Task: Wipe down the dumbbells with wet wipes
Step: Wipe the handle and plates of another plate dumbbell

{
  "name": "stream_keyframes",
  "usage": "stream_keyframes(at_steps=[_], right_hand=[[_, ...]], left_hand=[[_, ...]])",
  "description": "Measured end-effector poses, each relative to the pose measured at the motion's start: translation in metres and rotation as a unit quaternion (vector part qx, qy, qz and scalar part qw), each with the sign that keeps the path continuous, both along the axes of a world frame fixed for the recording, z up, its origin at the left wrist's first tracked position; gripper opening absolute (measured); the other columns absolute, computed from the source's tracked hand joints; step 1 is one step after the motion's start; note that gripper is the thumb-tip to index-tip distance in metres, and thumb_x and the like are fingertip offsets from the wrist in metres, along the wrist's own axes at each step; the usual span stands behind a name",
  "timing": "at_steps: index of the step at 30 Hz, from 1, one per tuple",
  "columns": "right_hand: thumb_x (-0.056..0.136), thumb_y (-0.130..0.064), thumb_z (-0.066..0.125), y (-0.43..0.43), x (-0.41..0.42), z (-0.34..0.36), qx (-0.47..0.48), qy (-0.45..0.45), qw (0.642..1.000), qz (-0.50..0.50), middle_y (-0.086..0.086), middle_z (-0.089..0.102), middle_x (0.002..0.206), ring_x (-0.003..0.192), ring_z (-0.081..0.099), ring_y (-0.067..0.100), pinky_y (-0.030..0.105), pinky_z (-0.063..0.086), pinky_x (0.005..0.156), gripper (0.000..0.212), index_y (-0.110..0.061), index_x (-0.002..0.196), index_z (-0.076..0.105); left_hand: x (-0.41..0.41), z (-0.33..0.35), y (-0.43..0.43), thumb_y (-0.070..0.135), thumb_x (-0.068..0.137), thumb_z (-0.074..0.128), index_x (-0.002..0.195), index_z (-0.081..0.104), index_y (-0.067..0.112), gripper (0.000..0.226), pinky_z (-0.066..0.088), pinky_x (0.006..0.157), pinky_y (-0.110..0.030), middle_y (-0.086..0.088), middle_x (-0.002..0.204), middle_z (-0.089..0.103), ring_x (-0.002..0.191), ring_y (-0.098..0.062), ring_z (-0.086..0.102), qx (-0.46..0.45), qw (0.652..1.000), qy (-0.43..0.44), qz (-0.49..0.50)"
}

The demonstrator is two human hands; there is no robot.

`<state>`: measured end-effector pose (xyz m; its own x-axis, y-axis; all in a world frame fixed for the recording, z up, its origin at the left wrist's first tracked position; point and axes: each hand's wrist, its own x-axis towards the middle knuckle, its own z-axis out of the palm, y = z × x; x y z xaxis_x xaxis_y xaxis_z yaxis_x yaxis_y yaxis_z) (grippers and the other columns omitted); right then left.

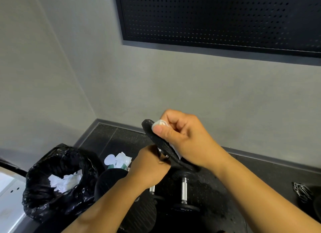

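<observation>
At far left on the floor [111,138] stands a black bin bag [43,189] holding crumpled used wipes [66,180], with a wipe pack [119,160] just beyond it. Next, the left hand [149,166] curls its fingers round the handle of a raised dumbbell [161,145]. The right hand [184,138] pinches a white wet wipe [159,123] against the dumbbell's upper head with thumb and fingers. Below, a second dumbbell [184,189] lies on the floor.

- held dumbbell [161,146]: its handle is mostly hidden in the left hand [149,168].
- wet wipe [160,123]: largely covered by the right hand [184,137].
- pegboard [217,17]: cut by top and right edges.
- floor dumbbell [184,189]: its lettering is too small to read.
</observation>
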<state>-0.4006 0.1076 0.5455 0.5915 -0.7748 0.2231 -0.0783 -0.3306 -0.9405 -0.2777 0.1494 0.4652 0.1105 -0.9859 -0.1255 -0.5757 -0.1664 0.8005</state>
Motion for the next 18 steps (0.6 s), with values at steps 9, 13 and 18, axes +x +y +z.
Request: stream_keyframes(at_steps=[9, 13, 18], right_hand=[[0.094, -0.024, 0.058, -0.048, 0.024, -0.016, -0.016, 0.104, 0.993, -0.053, 0.0, 0.042, 0.057, 0.054, 0.037, 0.011, 0.026, 0.036, 0.056, 0.03, -0.009, 0.068, 0.055], [0.096, -0.028, 0.055, -0.063, 0.015, -0.04, 0.033, 0.142, 0.986, -0.082, 0.0, 0.046, 0.058, 0.052, 0.039, 0.01, 0.024, 0.037, 0.055, 0.035, -0.003, 0.071, 0.056], [0.097, -0.025, 0.054, -0.068, -0.004, -0.052, 0.083, 0.169, 0.979, -0.084, 0.0, 0.042, 0.048, 0.037, 0.034, 0.005, 0.016, 0.033, 0.044, 0.038, -0.011, 0.062, 0.049]], left_hand=[[-0.007, 0.002, 0.011, 0.019, 0.081, 0.058, 0.048, 0.036, 0.023, 0.039, 0.028, 0.05, -0.021, 0.01, 0.041, 0.045, 0.048, -0.006, 0.038, -0.006, 0.997, -0.059, -0.043], [-0.008, 0.0, 0.01, 0.028, 0.08, 0.059, 0.05, 0.042, 0.025, 0.034, 0.034, 0.054, -0.021, 0.01, 0.045, 0.047, 0.048, -0.004, 0.041, -0.025, 0.999, -0.014, -0.025], [-0.008, -0.005, 0.007, 0.033, 0.081, 0.059, 0.058, 0.047, 0.026, 0.027, 0.04, 0.058, -0.021, 0.01, 0.055, 0.054, 0.054, -0.003, 0.049, -0.035, 0.999, 0.014, 0.007]])
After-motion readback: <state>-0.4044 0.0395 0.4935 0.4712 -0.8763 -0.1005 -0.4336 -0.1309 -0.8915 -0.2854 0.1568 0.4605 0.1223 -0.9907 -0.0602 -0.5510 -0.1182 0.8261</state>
